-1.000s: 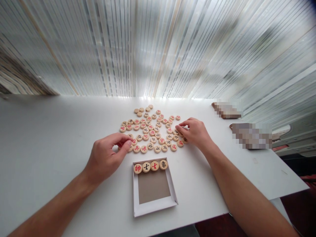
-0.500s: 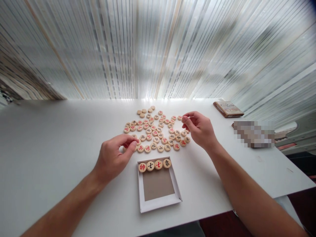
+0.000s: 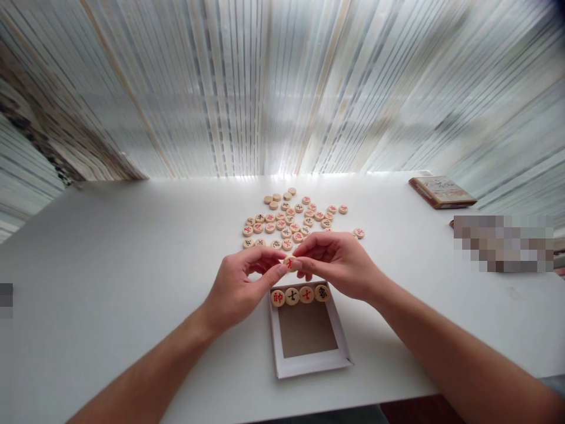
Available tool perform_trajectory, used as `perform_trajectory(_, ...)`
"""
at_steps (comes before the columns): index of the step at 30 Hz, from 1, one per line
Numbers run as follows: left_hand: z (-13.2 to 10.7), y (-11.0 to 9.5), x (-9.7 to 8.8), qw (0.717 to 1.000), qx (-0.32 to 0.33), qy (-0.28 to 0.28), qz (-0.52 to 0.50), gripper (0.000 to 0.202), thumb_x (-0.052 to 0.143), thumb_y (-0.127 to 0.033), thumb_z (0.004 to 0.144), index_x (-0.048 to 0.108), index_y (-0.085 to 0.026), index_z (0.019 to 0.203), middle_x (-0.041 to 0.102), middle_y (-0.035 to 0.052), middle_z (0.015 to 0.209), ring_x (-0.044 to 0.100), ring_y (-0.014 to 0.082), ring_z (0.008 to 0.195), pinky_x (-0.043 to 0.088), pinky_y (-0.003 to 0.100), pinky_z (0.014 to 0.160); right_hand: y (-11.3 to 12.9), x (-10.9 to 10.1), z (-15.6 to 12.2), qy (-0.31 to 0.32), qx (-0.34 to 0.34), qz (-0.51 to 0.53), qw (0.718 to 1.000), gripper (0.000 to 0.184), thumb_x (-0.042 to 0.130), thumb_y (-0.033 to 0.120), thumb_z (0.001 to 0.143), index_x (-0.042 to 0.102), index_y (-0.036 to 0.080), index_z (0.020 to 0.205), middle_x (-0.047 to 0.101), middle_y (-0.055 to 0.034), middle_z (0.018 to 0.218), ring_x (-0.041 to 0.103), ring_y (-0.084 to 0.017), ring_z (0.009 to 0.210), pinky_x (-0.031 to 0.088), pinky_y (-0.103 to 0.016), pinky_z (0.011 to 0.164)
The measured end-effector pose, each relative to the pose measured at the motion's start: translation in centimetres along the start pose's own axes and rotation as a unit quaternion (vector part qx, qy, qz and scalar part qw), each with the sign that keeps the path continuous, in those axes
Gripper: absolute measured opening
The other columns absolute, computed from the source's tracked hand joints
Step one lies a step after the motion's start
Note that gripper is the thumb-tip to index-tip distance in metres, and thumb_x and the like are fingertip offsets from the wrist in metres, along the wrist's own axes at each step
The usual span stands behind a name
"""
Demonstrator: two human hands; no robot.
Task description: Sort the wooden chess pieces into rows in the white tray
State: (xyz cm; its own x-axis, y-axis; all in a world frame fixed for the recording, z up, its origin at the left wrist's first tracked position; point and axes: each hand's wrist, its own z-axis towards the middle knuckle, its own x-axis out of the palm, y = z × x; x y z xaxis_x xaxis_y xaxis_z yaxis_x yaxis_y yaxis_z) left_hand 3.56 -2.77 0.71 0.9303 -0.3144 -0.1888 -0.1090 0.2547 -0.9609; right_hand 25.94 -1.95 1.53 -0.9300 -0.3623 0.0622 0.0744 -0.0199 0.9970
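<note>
My left hand (image 3: 238, 288) and my right hand (image 3: 346, 265) meet just above the far edge of a shallow box tray. Between their fingertips is a round wooden Chinese chess piece (image 3: 289, 264) with a red character, pinched from both sides. In the tray (image 3: 314, 364), a row of pieces lines the far end, among them a red-marked piece (image 3: 278, 298) at the left and a black-marked piece (image 3: 322, 293) at the right. The tray's brown floor shows in front of them. Beyond my hands many loose chess pieces (image 3: 281, 225) lie spread out, partly hidden by my fingers.
At the back right of the white table (image 3: 110, 277) lies a flat brown box (image 3: 442, 192). A blurred-out object (image 3: 501, 244) rests nearer on the same side. A striped curtain (image 3: 282, 88) hangs behind the table's far edge. A few blank-faced pieces (image 3: 276, 198) sit at the back.
My right hand has come left and nearer from the far right pieces. My left hand has moved right, and both now meet on one piece. The view has turned slightly left.
</note>
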Motion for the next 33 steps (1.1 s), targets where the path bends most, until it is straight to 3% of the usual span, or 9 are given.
perform_trajectory(7, -0.6, -0.6, 1.5, 0.996, -0.04, -0.002, -0.074, 0.017, 0.085, -0.027, 0.092, 0.082, -0.019, 0.107, 0.085, 0.0042, 0.095, 0.082, 0.0178, 0.086, 0.068, 0.023, 0.077, -0.4, -0.2, -1.5, -0.007, 0.019, 0.078, 0.997, 0.018, 0.098, 0.028, 0.079, 0.088, 0.018, 0.089, 0.082, -0.0041, 0.075, 0.075, -0.012, 0.062, 0.062, -0.019, 0.06)
perform_trajectory(13, -0.7, -1.1, 1.8, 0.995, -0.055, -0.026, -0.077, 0.018, 0.088, -0.023, 0.089, 0.086, -0.019, 0.106, 0.087, 0.0049, 0.098, 0.084, 0.0191, 0.086, 0.07, 0.024, 0.081, 0.1, 0.0, -1.6, 0.0, 0.074, 0.161, 0.984, 0.029, 0.103, 0.025, 0.07, 0.087, 0.019, 0.093, 0.084, -0.0037, 0.08, 0.079, -0.015, 0.07, 0.066, -0.022, 0.068)
perform_trajectory(17, -0.8, -1.1, 1.7, 0.998, -0.041, -0.032, -0.043, 0.018, 0.086, -0.023, 0.09, 0.087, -0.019, 0.107, 0.087, 0.0066, 0.098, 0.084, 0.0207, 0.085, 0.071, 0.028, 0.08, 0.3, 0.2, -1.7, 0.002, 0.087, 0.157, 0.984, 0.031, 0.104, 0.029, 0.069, 0.085, 0.018, 0.09, 0.082, -0.0028, 0.076, 0.078, -0.015, 0.069, 0.065, -0.022, 0.067)
perform_trajectory(21, -1.1, -0.8, 1.7, 0.998, 0.029, -0.038, 0.03, 0.019, 0.083, -0.018, 0.091, 0.088, -0.022, 0.109, 0.085, 0.0062, 0.095, 0.079, 0.0194, 0.084, 0.067, 0.029, 0.077, 0.6, 0.4, -1.8, -0.002, 0.102, 0.139, 0.985, 0.033, 0.105, 0.033, 0.067, 0.081, 0.016, 0.084, 0.079, -0.0033, 0.071, 0.073, -0.014, 0.064, 0.057, -0.02, 0.056)
perform_trajectory(25, -1.2, -0.9, 1.7, 0.995, 0.073, -0.038, 0.059, 0.021, 0.081, -0.014, 0.093, 0.089, -0.026, 0.108, 0.085, 0.0053, 0.097, 0.077, 0.0194, 0.089, 0.063, 0.031, 0.082, 0.7, 0.6, -2.1, -0.004, 0.1, 0.139, 0.985, 0.033, 0.104, 0.033, 0.069, 0.081, 0.015, 0.083, 0.078, -0.004, 0.071, 0.071, -0.013, 0.065, 0.056, -0.02, 0.058)
perform_trajectory(33, -1.0, -1.6, 1.9, 0.998, 0.016, -0.06, 0.018, 0.016, 0.083, -0.016, 0.09, 0.09, -0.027, 0.099, 0.086, 0.0016, 0.091, 0.076, 0.0175, 0.084, 0.063, 0.028, 0.077, 0.8, 0.9, -2.4, -0.018, 0.083, 0.124, 0.989, 0.03, 0.103, 0.035, 0.071, 0.083, 0.016, 0.084, 0.077, -0.004, 0.07, 0.069, -0.014, 0.065, 0.056, -0.024, 0.06)
